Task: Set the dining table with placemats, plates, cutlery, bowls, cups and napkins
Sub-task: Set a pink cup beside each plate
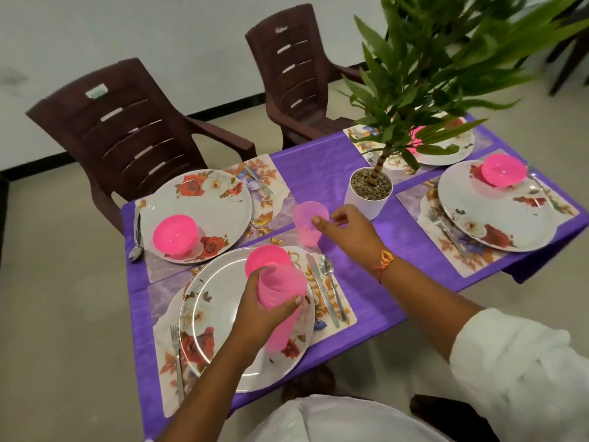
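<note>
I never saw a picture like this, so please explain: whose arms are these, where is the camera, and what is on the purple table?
No machine here: a person wears the camera on their head, so you look down along their own arms. The left hand holds a stack of pink cups. The right hand has its thumb at the rim of one pink cup standing on the purple table. There are flowered plates, pink bowls, cutlery and a potted plant.

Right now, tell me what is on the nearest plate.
A pink bowl at the plate's far rim. The left hand, gripping stacked pink cups, covers the bowl's near side and whatever lies beneath.
</note>
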Demonstrator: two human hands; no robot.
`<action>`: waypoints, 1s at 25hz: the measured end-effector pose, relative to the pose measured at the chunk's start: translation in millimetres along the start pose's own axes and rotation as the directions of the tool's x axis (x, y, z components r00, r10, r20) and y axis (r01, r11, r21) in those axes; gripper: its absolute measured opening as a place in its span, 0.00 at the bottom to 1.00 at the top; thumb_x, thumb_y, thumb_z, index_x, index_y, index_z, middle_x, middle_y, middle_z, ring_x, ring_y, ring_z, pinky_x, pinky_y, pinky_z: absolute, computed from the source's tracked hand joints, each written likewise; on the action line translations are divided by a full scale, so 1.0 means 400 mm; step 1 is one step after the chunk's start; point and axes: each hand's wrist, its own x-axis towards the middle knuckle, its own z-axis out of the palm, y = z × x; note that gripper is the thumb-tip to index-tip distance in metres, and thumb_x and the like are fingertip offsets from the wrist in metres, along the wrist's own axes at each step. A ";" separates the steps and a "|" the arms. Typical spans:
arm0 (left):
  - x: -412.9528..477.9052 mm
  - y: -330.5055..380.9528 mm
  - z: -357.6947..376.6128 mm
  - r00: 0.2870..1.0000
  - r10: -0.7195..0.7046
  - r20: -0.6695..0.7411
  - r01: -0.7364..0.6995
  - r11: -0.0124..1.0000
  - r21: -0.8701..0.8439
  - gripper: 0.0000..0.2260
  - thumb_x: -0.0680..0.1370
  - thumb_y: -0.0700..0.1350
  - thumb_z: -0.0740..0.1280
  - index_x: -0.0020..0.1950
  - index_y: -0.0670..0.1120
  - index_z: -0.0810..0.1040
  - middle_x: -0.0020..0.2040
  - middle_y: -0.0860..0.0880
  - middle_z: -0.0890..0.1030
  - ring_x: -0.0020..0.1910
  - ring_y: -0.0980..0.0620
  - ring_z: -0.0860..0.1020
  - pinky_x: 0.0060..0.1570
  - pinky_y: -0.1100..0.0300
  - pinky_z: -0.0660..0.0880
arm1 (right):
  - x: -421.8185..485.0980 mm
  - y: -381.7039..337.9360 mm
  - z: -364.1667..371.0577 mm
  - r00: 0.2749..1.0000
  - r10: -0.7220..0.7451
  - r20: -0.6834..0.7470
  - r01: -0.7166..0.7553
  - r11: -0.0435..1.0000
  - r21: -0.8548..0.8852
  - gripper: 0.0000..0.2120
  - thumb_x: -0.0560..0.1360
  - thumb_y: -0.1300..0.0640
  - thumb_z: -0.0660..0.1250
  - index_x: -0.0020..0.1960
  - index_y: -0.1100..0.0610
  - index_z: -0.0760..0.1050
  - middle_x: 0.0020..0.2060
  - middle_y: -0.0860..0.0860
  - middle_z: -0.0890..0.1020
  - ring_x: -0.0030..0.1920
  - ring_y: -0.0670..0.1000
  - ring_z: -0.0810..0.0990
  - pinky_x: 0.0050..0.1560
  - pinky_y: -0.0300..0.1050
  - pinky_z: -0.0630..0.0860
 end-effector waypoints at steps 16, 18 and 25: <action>0.134 0.230 0.439 0.903 0.220 0.369 -0.241 0.970 0.011 0.26 0.64 0.53 0.80 0.58 0.57 0.74 0.51 0.57 0.83 0.46 0.65 0.81 0.42 0.65 0.77 | -0.119 0.051 -0.415 0.972 0.030 0.235 0.007 0.987 -0.158 0.25 0.68 0.44 0.80 0.64 0.46 0.81 0.55 0.41 0.84 0.53 0.40 0.81 0.53 0.34 0.78; 0.173 0.260 0.520 0.901 0.208 0.380 -0.236 0.971 0.026 0.26 0.63 0.56 0.80 0.58 0.57 0.74 0.50 0.57 0.83 0.46 0.62 0.82 0.44 0.58 0.81 | -0.070 0.094 -0.493 0.974 0.033 0.224 0.002 0.989 -0.151 0.26 0.68 0.43 0.79 0.64 0.46 0.81 0.56 0.41 0.84 0.55 0.42 0.81 0.56 0.38 0.79; 0.346 0.376 0.856 0.933 0.103 0.344 -0.148 0.983 0.108 0.27 0.61 0.59 0.78 0.57 0.58 0.74 0.51 0.56 0.83 0.46 0.60 0.82 0.43 0.59 0.80 | 0.189 0.309 -0.795 0.952 0.000 0.305 0.018 0.998 -0.057 0.26 0.66 0.44 0.80 0.63 0.47 0.82 0.53 0.40 0.84 0.54 0.40 0.81 0.56 0.37 0.76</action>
